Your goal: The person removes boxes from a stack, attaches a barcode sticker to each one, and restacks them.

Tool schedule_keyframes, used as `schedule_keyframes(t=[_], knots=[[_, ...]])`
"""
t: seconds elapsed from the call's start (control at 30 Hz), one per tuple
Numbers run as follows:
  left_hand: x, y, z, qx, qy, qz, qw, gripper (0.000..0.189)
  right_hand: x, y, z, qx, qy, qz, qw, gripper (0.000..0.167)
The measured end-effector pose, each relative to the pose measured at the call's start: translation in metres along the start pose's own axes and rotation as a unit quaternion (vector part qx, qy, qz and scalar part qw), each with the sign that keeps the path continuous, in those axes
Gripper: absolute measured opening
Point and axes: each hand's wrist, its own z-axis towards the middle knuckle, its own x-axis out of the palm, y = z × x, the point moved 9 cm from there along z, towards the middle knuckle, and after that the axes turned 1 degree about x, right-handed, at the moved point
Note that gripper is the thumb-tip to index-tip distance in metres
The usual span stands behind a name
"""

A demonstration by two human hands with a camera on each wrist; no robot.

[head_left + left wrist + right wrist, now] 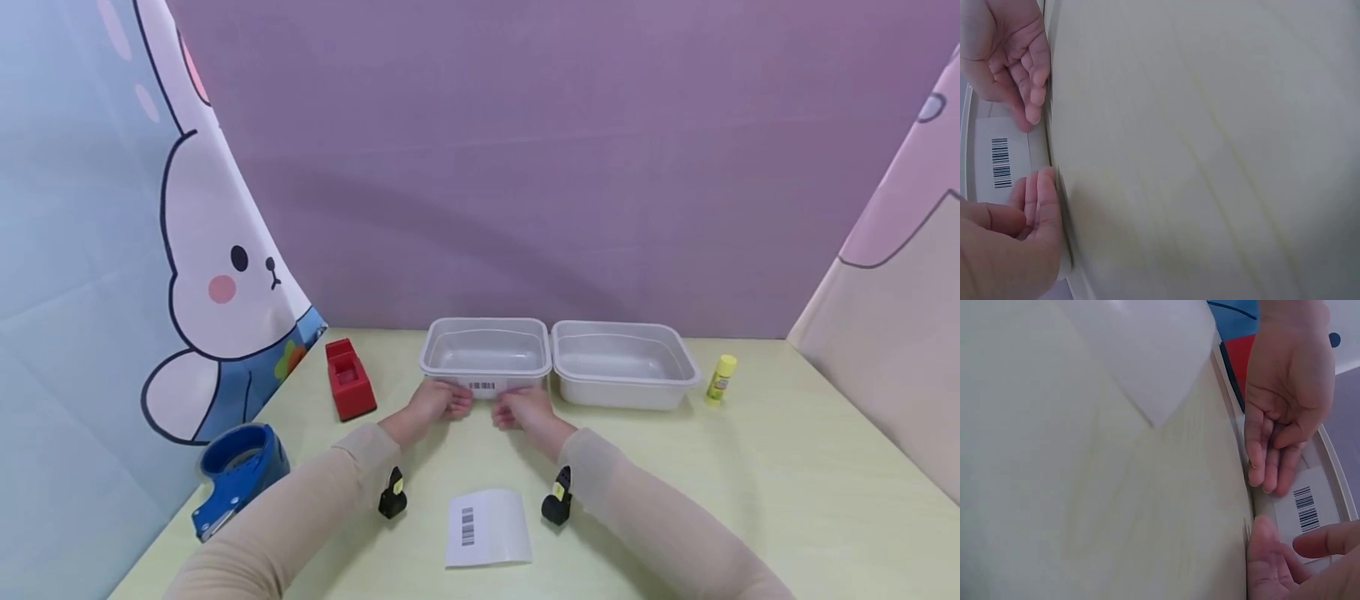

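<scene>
The bench [810, 467] carries two tubs [486, 372] and a glue stick [721, 381] near its back edge, dispensers [356, 403] toward its left, a sheet [506, 533] nearer the front.

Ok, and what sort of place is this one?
Probably a makeshift tabletop workspace, perhaps set up for filming: a purple backdrop hangs behind a pale table, and rabbit-print cloth lines its left side.
</scene>
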Motion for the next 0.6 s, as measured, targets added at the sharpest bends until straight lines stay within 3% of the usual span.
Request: schedule_keyframes(t=[0.4,0.5,0.6], knots=[[-0.013,0.005,-0.009,-0.044,-0.007,0.053,0.9976,0.024,-0.002,-0.001,-0.007,0.039,0.053,-0.03,0.9974,0.031],[-0.015,0.003,-0.017,-0.038,0.025,0.088,0.9951,0.025,-0.007,-0.001,-0.014,0.038,0.058,-0.044,0.9966,0.028],[-0.011,-0.002,-0.031,-0.008,0.094,0.144,0.9851,0.026,-0.012,0.0,-0.023,0.039,0.061,-0.054,0.9959,0.024]])
